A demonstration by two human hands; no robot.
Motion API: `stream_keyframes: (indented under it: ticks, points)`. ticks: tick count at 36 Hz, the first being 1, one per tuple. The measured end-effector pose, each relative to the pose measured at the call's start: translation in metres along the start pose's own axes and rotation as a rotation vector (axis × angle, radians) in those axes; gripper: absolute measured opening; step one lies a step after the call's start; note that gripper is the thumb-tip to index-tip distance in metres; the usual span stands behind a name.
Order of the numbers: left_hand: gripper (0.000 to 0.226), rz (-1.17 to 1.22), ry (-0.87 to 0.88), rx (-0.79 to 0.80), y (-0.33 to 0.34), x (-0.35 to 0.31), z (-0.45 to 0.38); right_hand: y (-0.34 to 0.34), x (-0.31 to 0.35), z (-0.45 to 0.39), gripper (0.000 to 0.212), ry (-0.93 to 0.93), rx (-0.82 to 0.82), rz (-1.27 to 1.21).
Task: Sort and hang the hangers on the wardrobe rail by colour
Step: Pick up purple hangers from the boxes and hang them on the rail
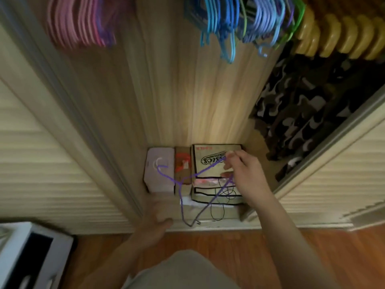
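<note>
Right hand (248, 174) pinches purple hanger (183, 197); hook leftward.

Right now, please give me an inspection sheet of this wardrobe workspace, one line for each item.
Surface: wardrobe floor holds boxes; wooden room floor in front.
Job's things: purple hanger held low; pink hangers, blue hangers and one green hanger hang above.
Clutter: printed box, pale case, brown box.
Hands: right hand pinches the purple hanger; left hand open, blurred, holds nothing.
Cables: thin black cord looped below the printed box.
Surroundings: yellow hangers with patterned clothes, louvred doors, white unit.
</note>
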State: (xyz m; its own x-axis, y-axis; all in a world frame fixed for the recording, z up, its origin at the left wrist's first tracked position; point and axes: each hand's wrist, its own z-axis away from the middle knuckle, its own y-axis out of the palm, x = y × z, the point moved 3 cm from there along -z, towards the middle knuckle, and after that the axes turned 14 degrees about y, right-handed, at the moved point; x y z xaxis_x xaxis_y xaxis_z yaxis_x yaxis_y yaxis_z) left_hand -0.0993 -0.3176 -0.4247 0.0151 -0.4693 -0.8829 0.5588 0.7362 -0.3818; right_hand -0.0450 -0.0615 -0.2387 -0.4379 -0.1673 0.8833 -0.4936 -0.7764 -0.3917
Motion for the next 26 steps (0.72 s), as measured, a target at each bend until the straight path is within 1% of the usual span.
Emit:
stream_keyframes:
  ticks: [2,3,5,6,7,9,11,12,13,14,15,16,17,18,19,20,21,22,23,24,26]
  points:
    - [0.064,0.037,0.034,-0.013,-0.008,-0.003,-0.001,-0.005,0.008,0.002,0.042,0.066,0.043,-0.181]
    - [0.057,0.044,0.044,-0.046,-0.016,-0.003,-0.002,-0.007,0.012,0.002,0.043,0.089,0.078,-0.276]
    - [0.056,0.081,0.079,-0.165,-0.032,-0.011,-0.004,-0.009,0.016,-0.006,0.043,0.115,0.146,-0.438]
    - [0.057,0.088,0.126,-0.227,-0.041,-0.015,-0.004,-0.01,0.017,-0.01,0.043,0.129,0.177,-0.503]
    - [0.052,0.098,0.181,-0.271,-0.047,-0.019,-0.003,-0.011,0.016,-0.014,0.043,0.143,0.209,-0.57]
    - [0.028,0.064,0.221,-0.341,-0.057,-0.028,0.004,-0.011,0.016,-0.021,0.042,0.154,0.258,-0.659]
    - [0.056,0.112,0.128,-0.336,-0.066,-0.031,0.002,-0.011,0.015,-0.025,0.04,0.151,0.291,-0.69]
    - [0.049,0.107,0.094,-0.29,-0.069,-0.03,0.007,-0.009,0.014,-0.027,0.04,0.153,0.298,-0.689]
    - [0.021,0.137,0.071,-0.241,-0.069,-0.027,0.012,-0.009,0.013,-0.03,0.039,0.167,0.293,-0.702]
    - [0.026,0.165,0.054,-0.211,-0.072,-0.026,0.016,-0.008,0.01,-0.032,0.039,0.179,0.288,-0.705]
    - [0.047,0.153,0.033,-0.2,-0.077,-0.013,0.016,-0.005,0.009,-0.034,0.039,0.192,0.297,-0.704]
    - [0.051,0.159,0.029,-0.172,-0.081,-0.015,0.022,-0.005,0.005,-0.036,0.038,0.211,0.3,-0.706]
    - [0.045,0.161,0.035,-0.165,-0.086,-0.014,0.025,-0.003,0.003,-0.038,0.038,0.237,0.302,-0.703]
    - [0.044,0.157,0.023,-0.156,-0.091,-0.016,0.029,0.0,-0.001,-0.041,0.037,0.267,0.287,-0.674]
    - [0.051,0.174,0.03,-0.128,-0.094,-0.015,0.028,0.003,-0.007,-0.043,0.036,0.296,0.24,-0.599]
    - [0.058,0.178,0.047,-0.072,-0.096,-0.016,0.03,0.005,-0.014,-0.045,0.034,0.31,0.15,-0.446]
    - [0.055,0.203,0.039,-0.009,-0.097,-0.017,0.031,0.006,-0.022,-0.048,0.03,0.293,0.041,-0.238]
    - [0.046,0.248,-0.007,0.045,-0.096,-0.016,0.031,0.007,-0.027,-0.051,0.027,0.253,-0.066,-0.036]
    - [0.041,0.282,-0.052,0.084,-0.095,-0.015,0.031,0.009,-0.031,-0.051,0.026,0.206,-0.145,0.08]
    - [0.045,0.312,-0.064,0.091,-0.094,-0.023,0.033,0.012,-0.034,-0.05,0.024,0.178,-0.162,0.099]
    - [0.06,0.316,-0.058,0.054,-0.091,-0.03,0.03,0.021,-0.041,-0.046,0.018,0.187,-0.074,0.107]
